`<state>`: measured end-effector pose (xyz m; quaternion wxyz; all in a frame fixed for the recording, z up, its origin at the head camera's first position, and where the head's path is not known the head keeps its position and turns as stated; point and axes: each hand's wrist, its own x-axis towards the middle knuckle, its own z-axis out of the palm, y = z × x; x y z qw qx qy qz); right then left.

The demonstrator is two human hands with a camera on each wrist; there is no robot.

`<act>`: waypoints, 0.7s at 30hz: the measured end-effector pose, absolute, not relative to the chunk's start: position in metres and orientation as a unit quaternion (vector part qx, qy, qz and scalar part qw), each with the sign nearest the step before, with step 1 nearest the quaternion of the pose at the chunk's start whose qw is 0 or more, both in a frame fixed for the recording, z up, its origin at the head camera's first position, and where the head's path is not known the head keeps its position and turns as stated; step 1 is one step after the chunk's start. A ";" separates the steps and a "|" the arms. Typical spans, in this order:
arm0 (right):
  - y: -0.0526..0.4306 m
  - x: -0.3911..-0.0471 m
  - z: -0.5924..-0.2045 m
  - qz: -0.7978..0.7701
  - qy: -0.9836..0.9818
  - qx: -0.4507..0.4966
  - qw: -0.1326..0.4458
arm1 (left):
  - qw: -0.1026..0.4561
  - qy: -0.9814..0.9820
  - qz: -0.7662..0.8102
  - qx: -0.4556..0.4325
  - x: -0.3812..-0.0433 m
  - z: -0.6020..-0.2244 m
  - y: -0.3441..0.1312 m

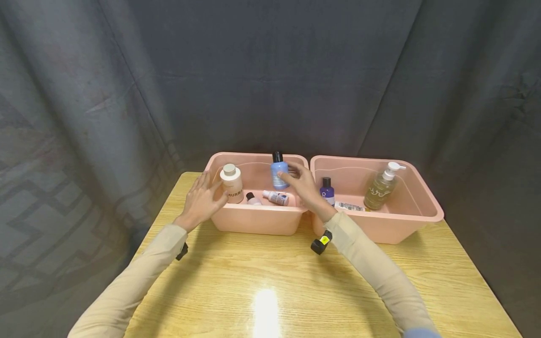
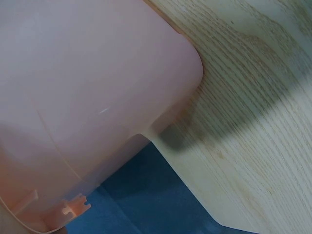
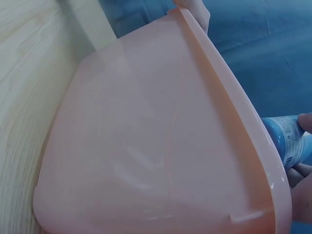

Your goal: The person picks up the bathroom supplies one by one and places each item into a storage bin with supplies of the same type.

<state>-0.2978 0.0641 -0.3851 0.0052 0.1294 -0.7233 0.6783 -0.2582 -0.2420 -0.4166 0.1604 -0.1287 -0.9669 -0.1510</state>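
Observation:
My right hand point(image 1: 305, 184) holds a light blue bottle point(image 1: 279, 175) with a black cap, upright inside the left pink bin point(image 1: 253, 219). In the right wrist view the blue bottle point(image 3: 287, 139) shows past the bin's rim, with fingers and thumb around it. My left hand point(image 1: 200, 199) rests at the left front corner of that bin, fingers spread over the rim. Just right of it stands a white bottle point(image 1: 235, 188) with a pale cap. A small white tube point(image 1: 276, 197) and a small black-capped bottle point(image 1: 253, 199) lie on the bin floor.
Beside it sits a second pink bin point(image 1: 376, 227), holding a dark blue bottle point(image 1: 327, 191), a white tube point(image 1: 350, 206) and a pump bottle point(image 1: 379, 190) with a white top. Both bins stand on a wooden table point(image 1: 236, 272) before a dark curtain point(image 1: 270, 84).

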 end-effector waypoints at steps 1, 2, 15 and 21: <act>0.063 -0.299 -0.385 0.683 -0.720 0.124 0.000 | 0.160 -0.967 -0.152 -0.128 -0.258 -0.416 -0.242; 0.062 -0.300 -0.385 0.686 -0.718 0.119 -0.003 | 0.158 -0.967 -0.151 -0.127 -0.258 -0.416 -0.242; 0.051 -0.312 -0.386 0.719 -0.690 0.076 -0.033 | 0.143 -0.972 -0.140 -0.123 -0.258 -0.414 -0.243; 0.046 -0.318 -0.385 0.728 -0.680 0.080 -0.042 | 0.142 -0.972 -0.143 -0.120 -0.257 -0.415 -0.243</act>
